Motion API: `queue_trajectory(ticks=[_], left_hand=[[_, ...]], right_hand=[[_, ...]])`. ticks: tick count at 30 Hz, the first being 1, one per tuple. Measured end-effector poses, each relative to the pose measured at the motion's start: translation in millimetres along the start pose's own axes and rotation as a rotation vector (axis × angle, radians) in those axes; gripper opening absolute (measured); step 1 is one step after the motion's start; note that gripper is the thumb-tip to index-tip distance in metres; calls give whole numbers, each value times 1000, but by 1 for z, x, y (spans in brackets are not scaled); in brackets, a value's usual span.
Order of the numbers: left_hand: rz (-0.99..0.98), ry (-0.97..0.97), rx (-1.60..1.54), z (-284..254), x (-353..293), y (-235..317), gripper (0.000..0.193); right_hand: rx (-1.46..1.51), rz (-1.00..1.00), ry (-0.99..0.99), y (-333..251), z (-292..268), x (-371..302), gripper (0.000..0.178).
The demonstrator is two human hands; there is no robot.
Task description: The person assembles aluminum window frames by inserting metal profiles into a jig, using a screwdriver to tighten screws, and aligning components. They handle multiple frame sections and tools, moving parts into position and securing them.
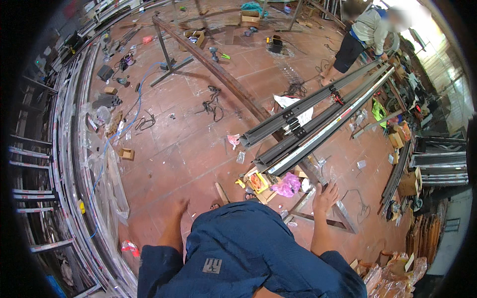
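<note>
My right hand [325, 197] has its fingers spread, at the near end of a brown metal beam [218, 74] on trestle legs; whether it touches the beam I cannot tell. Nothing shows in its grasp. Low on the left, my left hand [181, 204] hangs over the tiled floor, its fingers too blurred to read. Ahead of me, long dark grey metal profiles [298, 115] lie across the beam. Black hinge-like fittings [293, 123] are attached to them. One profile carries a pale strip [343, 115] along its length. Below their near ends are a pink plastic bag [286, 185] and an open cardboard box [259, 182].
Another person [365, 35] stands at the far end of the profiles. A trestle leg [343, 211] stands beside my right hand. Racked metal lengths [74, 164] line the left side. A blue hose [107, 141], cables [213, 105] and a drill [213, 53] lie on the floor.
</note>
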State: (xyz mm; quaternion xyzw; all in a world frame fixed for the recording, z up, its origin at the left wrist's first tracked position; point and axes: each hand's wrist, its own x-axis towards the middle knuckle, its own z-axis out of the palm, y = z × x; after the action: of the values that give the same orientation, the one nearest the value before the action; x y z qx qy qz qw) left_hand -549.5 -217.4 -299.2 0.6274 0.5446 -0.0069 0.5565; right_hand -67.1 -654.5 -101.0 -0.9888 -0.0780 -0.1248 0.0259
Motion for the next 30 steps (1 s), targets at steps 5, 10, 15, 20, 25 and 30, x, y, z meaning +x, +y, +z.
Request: queue_trajectory(ticks=[5, 10, 15, 20, 25, 30], left_hand=[[-531, -106, 50, -17, -144, -179, 42], [-586, -233, -79, -27, -166, -184, 36], [-349, -265, -315, -40, -43, -164, 36], [-58, -39, -274, -62, 60, -24, 38], [83, 16, -263, -82, 67, 50, 35], [-1, -180, -24, -34, 59, -28, 36]], right_hand=[[74, -47, -182, -37, -30, -62, 76], [444, -10, -790, -21, 17, -162, 33], [335, -97, -1102, -7, 40, -275, 33], [709, -309, -960, 93, 78, -320, 37], [944, 811, -977, 63, 12, -309, 39], [927, 834, -886, 78, -36, -324, 52]])
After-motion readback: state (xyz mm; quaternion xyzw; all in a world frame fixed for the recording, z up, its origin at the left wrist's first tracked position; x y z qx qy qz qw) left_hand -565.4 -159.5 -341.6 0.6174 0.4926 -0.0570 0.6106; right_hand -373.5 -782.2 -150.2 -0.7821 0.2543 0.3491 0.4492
